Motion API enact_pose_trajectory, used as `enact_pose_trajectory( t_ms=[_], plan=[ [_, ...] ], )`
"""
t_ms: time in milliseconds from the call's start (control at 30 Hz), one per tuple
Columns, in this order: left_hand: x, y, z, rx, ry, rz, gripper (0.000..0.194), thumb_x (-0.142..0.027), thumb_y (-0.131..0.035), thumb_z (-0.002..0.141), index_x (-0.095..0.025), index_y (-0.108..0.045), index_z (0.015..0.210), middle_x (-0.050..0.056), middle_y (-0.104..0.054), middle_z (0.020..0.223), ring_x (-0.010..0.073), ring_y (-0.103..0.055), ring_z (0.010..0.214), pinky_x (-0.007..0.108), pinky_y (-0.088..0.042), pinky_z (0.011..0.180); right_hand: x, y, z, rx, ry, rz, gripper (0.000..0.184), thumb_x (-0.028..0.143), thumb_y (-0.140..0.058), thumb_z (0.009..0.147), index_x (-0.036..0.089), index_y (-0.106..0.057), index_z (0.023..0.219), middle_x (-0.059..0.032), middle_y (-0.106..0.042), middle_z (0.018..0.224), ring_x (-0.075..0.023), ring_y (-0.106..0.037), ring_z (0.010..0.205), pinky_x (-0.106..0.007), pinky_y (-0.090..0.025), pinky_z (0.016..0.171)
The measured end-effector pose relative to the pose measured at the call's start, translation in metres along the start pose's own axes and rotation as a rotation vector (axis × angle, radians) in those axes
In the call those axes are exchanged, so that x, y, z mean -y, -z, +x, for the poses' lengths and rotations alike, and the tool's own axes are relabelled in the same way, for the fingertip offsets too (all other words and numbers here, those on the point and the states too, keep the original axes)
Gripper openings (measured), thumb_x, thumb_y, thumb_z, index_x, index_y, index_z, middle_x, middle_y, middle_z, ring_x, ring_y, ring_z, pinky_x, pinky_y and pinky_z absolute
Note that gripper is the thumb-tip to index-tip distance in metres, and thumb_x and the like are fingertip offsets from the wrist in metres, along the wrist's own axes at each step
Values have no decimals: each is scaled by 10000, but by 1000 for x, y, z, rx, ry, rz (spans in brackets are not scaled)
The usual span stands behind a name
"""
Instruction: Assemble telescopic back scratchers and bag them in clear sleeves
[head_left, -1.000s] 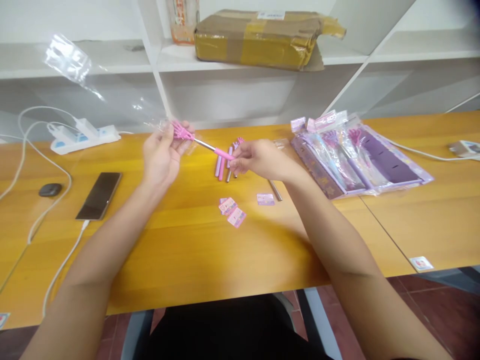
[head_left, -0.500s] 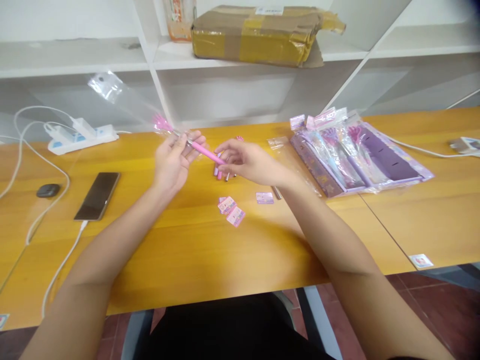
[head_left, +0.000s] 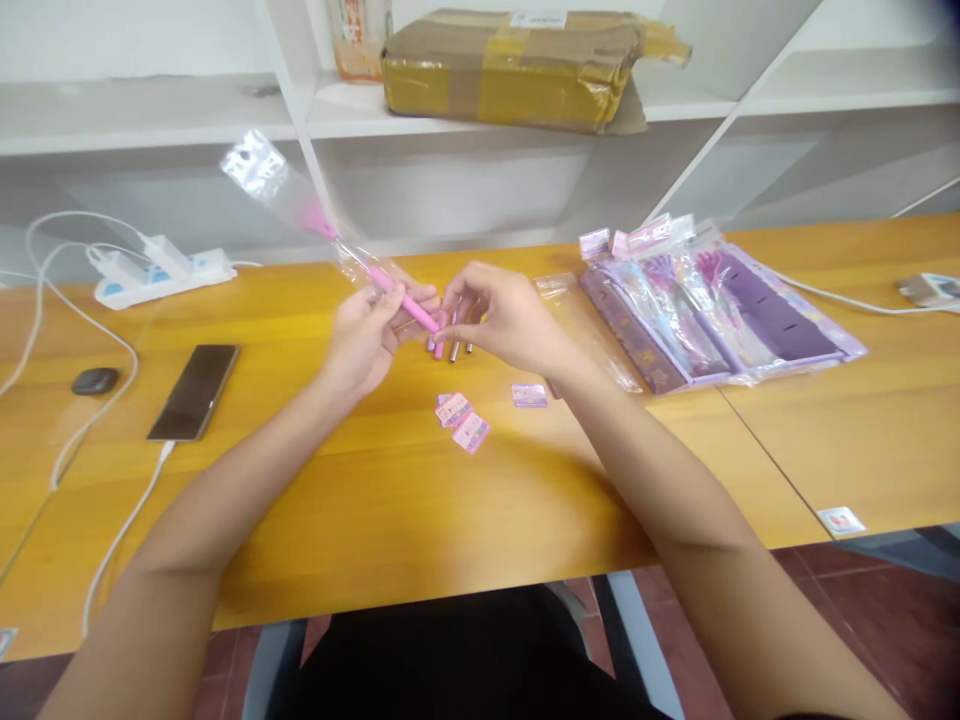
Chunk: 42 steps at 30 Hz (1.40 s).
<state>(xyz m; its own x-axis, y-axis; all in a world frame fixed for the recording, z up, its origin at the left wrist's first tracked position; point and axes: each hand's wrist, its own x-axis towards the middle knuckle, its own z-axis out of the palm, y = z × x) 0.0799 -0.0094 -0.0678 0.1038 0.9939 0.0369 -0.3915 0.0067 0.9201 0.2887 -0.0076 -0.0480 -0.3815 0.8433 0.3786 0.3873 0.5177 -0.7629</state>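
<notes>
A wooden table [head_left: 337, 520] runs below white shelving [head_left: 165, 110], where a taped cardboard box [head_left: 510, 75] sits, with reddish floor tiles [head_left: 855, 610] under the table's edge. Over the tabletop, a pink hand-topped stick [head_left: 405, 300] slants, its upper part inside a clear sleeve [head_left: 259, 170]. The left hand [head_left: 367, 335] closes thumb and fingers around its handle; the right hand [head_left: 495, 315] curls half open at the lower end (whether it grips there, I cannot tell). Small cards [head_left: 471, 432] lie nearer the person, a purple tray [head_left: 799, 325] to the right, a phone [head_left: 195, 390] and power strip [head_left: 165, 278] left.
</notes>
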Motion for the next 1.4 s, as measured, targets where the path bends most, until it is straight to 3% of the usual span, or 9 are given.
enact_pose_trajectory(
  t_ms=[200,333,433,567,767,900,1100,1233,1400],
  plan=[
    [10,-1,-8,184,66,39,332,-439,-911,927,-163,-734,974,102,-836,1007,246,-841,905,384,-720,828,-12,-13,-2,-57,63,-201,311,390,-823,956,217,-643,1143,-85,-675,1185,-233,-674,911,-384,-530,836],
    [8,5,-3,165,57,69,342,-403,-946,891,-155,-733,990,103,-828,987,253,-841,909,386,-716,851,-13,-14,-3,-49,86,-244,312,392,-752,1029,239,-641,1278,-97,-671,1231,-243,-656,962,-389,-527,878],
    [0,8,1,101,37,72,303,-354,-929,909,-167,-711,1006,82,-821,941,252,-848,918,414,-711,930,-11,-4,0,-88,93,-293,206,424,-652,1102,232,-677,1173,-90,-685,1109,-248,-633,962,-389,-514,890],
    [-8,9,4,96,57,52,289,-273,-908,919,-200,-675,1073,43,-809,913,226,-845,881,441,-712,972,-7,16,1,-19,142,-344,327,508,-610,1126,219,-686,992,-73,-659,947,-235,-602,886,-376,-494,860],
    [-9,9,3,118,160,49,223,-268,-865,953,-185,-662,986,39,-781,885,212,-832,830,428,-724,912,-1,21,-7,192,292,-385,308,556,-676,1079,268,-750,1157,-102,-660,1218,-258,-627,1020,-381,-506,877],
    [-4,10,1,214,162,74,321,-362,-942,883,-171,-699,970,65,-798,932,208,-812,819,392,-718,855,-4,10,-5,155,331,-388,250,474,-617,1114,278,-772,1117,-118,-650,1256,-284,-638,1093,-433,-521,929],
    [8,9,1,271,107,132,391,-453,-994,818,-186,-751,966,41,-770,899,188,-773,802,337,-677,809,-14,-8,0,-37,237,-243,188,429,-675,1076,257,-717,1012,-138,-657,1294,-313,-632,1188,-495,-562,975],
    [10,12,4,258,81,157,437,-608,-855,931,-182,-758,914,57,-753,860,177,-737,767,299,-621,726,-19,-13,2,-19,136,-54,190,357,-718,1027,230,-636,912,-106,-709,1200,-252,-677,1073,-414,-595,896],
    [8,21,10,341,-34,395,382,-482,-1014,768,-195,-812,919,65,-809,883,195,-737,776,300,-588,732,-26,-14,6,26,-126,228,328,392,-877,907,233,-604,998,-51,-756,1021,-187,-721,815,-325,-596,710]
  ],
)
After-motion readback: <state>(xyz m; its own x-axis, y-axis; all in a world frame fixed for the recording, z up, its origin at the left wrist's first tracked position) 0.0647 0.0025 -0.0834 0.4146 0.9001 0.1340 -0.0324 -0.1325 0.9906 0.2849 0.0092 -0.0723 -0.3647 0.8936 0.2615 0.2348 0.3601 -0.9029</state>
